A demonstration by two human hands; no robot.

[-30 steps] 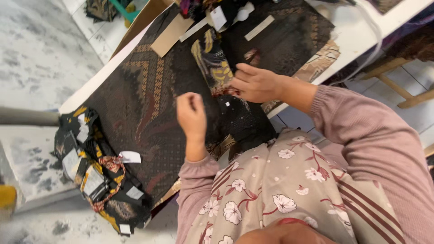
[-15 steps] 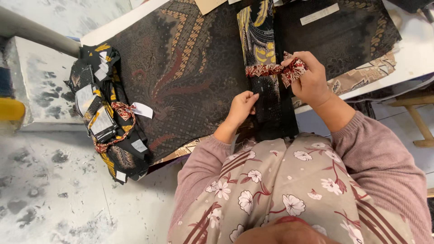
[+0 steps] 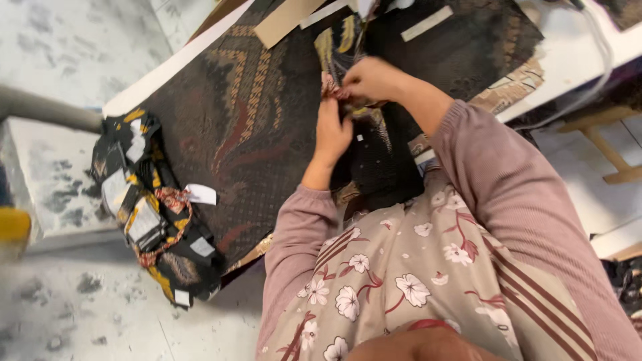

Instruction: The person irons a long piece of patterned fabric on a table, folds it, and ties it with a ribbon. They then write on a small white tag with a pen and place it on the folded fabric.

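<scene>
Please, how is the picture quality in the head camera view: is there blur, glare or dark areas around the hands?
Head view: the left hand and right hand are slightly motion-blurred, so the patterned strip they pinch is unclear; the dark fabric shows its pattern under soft, even light without glare; the white table edge is nearly overexposed; the tied bundle is a little soft.

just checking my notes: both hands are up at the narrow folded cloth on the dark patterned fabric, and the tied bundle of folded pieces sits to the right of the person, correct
Not quite. The head view shows the tied bundle to the person's left, at the table's edge, not the right. The rest holds: the left hand and right hand meet at the narrow folded cloth on the dark patterned fabric.
</scene>
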